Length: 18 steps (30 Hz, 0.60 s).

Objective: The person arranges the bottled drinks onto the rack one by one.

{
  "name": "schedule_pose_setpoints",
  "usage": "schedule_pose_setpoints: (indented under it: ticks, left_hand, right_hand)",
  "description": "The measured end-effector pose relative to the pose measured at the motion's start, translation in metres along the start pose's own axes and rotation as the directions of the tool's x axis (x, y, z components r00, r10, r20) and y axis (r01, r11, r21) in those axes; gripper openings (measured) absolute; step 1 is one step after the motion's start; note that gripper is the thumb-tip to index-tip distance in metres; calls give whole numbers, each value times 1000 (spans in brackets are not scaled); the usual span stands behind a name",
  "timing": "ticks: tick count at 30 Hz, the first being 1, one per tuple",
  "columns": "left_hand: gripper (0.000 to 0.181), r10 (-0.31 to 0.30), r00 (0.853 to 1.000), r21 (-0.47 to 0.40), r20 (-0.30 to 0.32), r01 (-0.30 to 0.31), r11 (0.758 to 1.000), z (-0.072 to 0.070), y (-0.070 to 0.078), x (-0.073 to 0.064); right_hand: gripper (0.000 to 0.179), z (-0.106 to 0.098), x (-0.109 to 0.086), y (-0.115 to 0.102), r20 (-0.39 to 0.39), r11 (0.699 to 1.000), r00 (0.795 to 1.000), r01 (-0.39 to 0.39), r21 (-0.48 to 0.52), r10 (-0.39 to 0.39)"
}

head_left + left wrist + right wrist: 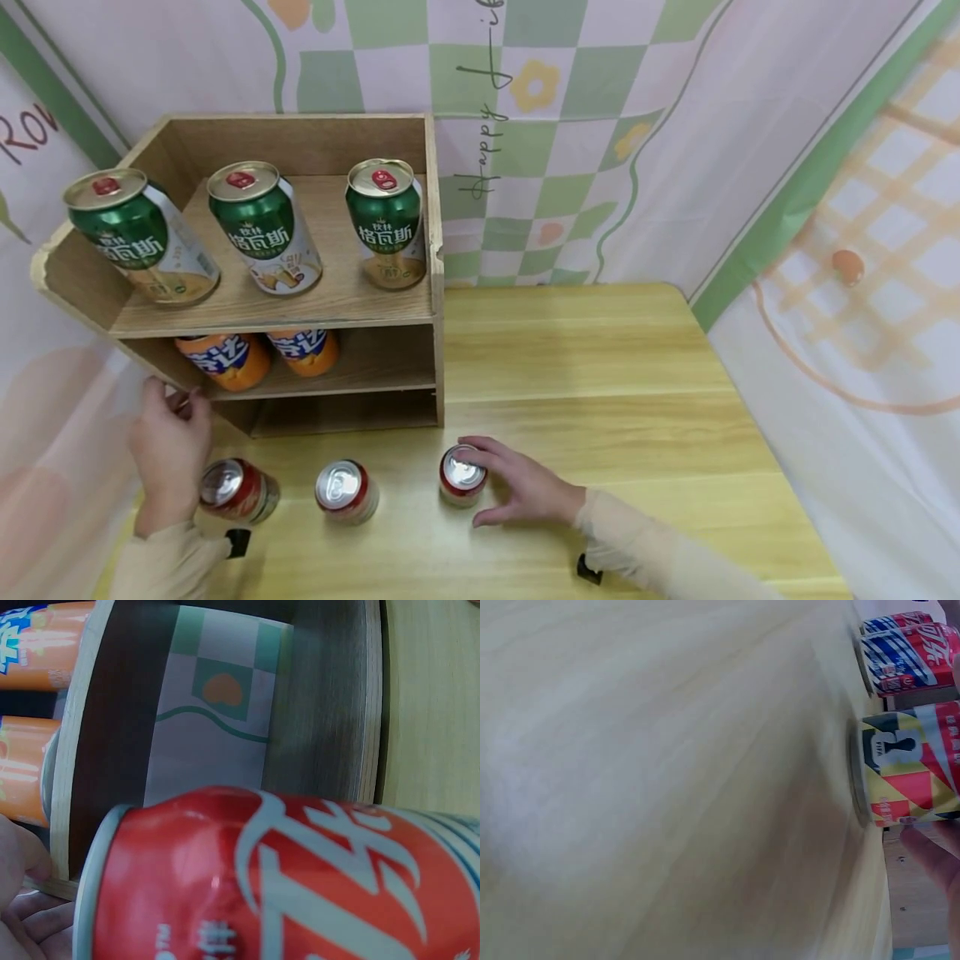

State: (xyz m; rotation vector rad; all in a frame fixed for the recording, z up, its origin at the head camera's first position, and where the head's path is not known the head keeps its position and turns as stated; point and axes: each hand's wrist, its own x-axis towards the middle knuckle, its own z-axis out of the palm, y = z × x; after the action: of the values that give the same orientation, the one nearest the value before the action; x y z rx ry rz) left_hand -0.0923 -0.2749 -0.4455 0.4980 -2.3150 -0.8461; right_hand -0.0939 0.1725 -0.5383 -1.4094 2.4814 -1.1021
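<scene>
My left hand [171,446] pinches the lower left front edge of the wooden shelf [435,350], thumb and fingers on either side of the board. Just right of its wrist stands a red cola can [243,492], large in the left wrist view, where the same can [285,877] hides part of the shelf. A second cola can [347,492] stands in the middle. With fingers spread, my right hand [532,487] reaches around the rightmost cola can [462,475]; the fingers touch its far side while the thumb stays apart. The right wrist view shows this can's patterned side [911,765].
Three green kvass cans [262,237] stand on the shelf's top level. Below them are two orange soda cans [303,350]. The lowest compartment [345,414] opens toward the cola cans. Wooden table [600,367] extends right, and printed curtains [540,150] hang behind and at the sides.
</scene>
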Motion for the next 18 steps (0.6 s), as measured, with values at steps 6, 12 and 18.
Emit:
schedule_pose_setpoints:
  ticks: [6, 12, 18]
  left_hand:
    - [29, 12, 1000, -5, -4, -12, 1000, 1, -2, 0]
    - [29, 13, 1000, -11, -2, -13, 1000, 0, 0, -1]
    - [28, 24, 1000, -10, 1, -24, 1000, -3, 2, -1]
  right_hand:
    - [100, 6, 1, 1, 5, 1000, 1000, -13, 21, 13]
    - [95, 13, 2, 2, -19, 1000, 1000, -12, 23, 13]
    - [87, 18, 5, 1, -72, 1000, 997, -10, 22, 12]
